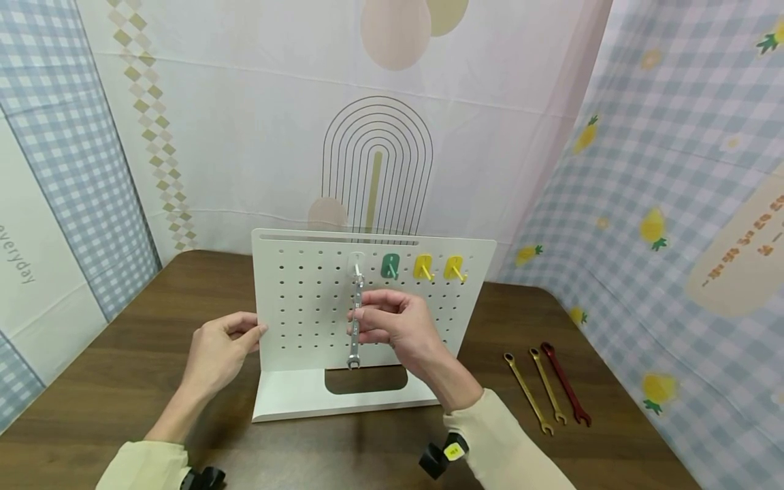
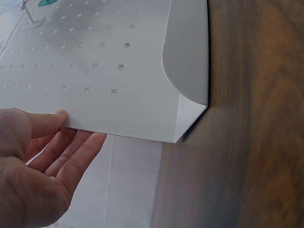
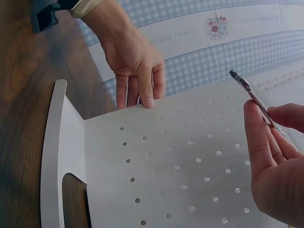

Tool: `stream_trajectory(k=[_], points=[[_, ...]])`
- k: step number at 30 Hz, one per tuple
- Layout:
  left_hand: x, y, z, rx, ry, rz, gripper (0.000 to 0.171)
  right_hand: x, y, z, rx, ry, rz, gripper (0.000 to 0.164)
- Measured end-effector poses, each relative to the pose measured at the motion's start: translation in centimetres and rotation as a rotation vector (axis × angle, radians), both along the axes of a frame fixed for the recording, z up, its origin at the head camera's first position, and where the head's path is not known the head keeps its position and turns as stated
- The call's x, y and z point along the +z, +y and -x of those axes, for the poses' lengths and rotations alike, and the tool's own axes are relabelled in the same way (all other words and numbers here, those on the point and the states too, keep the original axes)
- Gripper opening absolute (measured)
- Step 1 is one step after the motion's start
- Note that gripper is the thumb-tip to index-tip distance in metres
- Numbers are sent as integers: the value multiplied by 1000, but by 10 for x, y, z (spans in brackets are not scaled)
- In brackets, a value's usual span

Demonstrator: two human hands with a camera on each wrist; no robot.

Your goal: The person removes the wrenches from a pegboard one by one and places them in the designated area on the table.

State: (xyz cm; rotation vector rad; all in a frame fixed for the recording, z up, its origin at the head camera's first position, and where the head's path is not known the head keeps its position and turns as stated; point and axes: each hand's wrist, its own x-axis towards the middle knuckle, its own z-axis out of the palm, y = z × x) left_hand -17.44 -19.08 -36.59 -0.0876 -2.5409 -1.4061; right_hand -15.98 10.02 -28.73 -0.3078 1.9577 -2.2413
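Note:
A white pegboard (image 1: 290,359) stands upright on its base. My left hand (image 1: 217,350) pinches its left edge, thumb on the front face and fingers behind, as the left wrist view shows. In front of the board, my right hand (image 1: 404,323) holds a silver wrench (image 1: 354,350) between thumb and fingers. The wrench hangs nearly vertical, its upper end right at the tip of a white hook (image 1: 355,258). From the right wrist view, the wrench (image 3: 247,88) sticks out past the fingertips, apart from the board's face.
A green hook (image 1: 390,266) and two yellow hooks, one beside it (image 1: 423,267) and one farther right (image 1: 454,268), share the row. To the right on the brown table (image 1: 490,327) lie two gold wrenches (image 1: 528,393) and a red wrench (image 1: 566,382). Patterned cloth hangs behind.

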Motion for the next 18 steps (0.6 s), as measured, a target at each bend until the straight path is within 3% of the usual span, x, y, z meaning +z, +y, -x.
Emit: stream_trajectory(k=[8,11,18], points=[[0,0,0,1,0,-4,24,4,-1,-1,12,-25,50,32],[0,0,0,-1,6,-4,23,5,-2,-1,13,-30,62,28],[0,1,0,-2,5,-6,23,5,1,-1,35,-6,43,30]])
